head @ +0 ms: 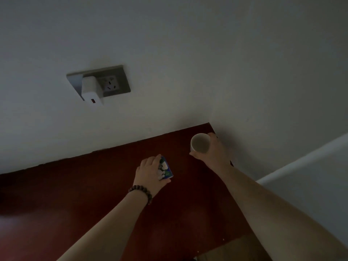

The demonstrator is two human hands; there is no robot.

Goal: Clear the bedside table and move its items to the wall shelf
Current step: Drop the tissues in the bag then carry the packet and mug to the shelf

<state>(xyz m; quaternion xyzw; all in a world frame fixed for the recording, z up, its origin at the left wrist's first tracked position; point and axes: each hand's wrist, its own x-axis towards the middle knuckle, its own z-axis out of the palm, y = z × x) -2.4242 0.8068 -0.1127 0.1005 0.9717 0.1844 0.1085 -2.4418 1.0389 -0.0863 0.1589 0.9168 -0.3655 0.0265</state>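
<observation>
No readable text anywhere. The blue pack in the left hand carried white and green print, too blurred and dim to read. The charger up-left of the pack bore only a small red mark.

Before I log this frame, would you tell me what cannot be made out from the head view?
- Blue packet: its print is too dim and blurred to read; the left hand covers part of it.
- White cup: whether it rests on the red surface is unclear; the right hand hides its base.
- White charger: any cable cannot be seen.
- Red surface: cut off by the frame's left and bottom edges.
</observation>
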